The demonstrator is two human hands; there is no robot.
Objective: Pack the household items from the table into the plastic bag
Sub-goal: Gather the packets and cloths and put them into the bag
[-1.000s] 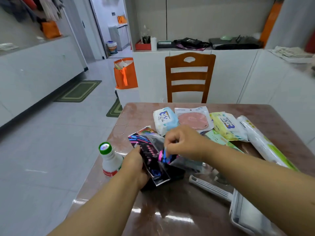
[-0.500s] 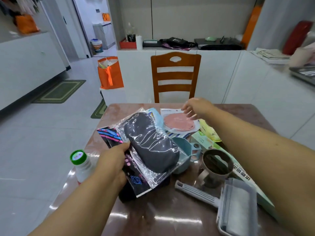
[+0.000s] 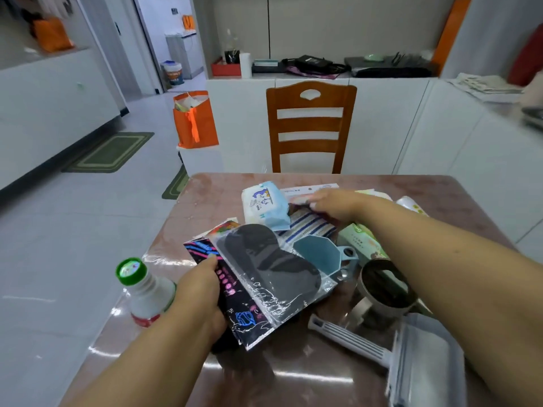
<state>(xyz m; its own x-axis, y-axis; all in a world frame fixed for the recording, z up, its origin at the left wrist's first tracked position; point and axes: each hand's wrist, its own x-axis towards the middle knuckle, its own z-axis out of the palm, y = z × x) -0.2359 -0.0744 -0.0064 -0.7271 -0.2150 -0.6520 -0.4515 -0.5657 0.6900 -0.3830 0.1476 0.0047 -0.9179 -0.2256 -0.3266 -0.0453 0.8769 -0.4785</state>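
Gathering step, it seems. The left hand (image 3: pixel 202 292) grips the black bag (image 3: pixel 235 301) near the table's (image 3: pixel 205 195) left edge, a wrapped eye mask (image 3: pixel 264 259) lying on it. The right hand (image 3: pixel 335 202), fingers curled, reaches onto a pink-marked packet (image 3: pixel 305 191) toward the far edge; whether it grips, I cannot tell. Next: lift the packet and slide it into the bag.

Two arms come in from the bottom of the picture. Both arms are bare all the way up, with no sleeves showing. The left hand (image 3: pixel 202 292) wears no glove, no ring and no watch. The right hand (image 3: pixel 338 202) is bare too, with nothing on the wrist. The fingernails on the right hand look short and pale. The right arm looks big because it is close to the camera.
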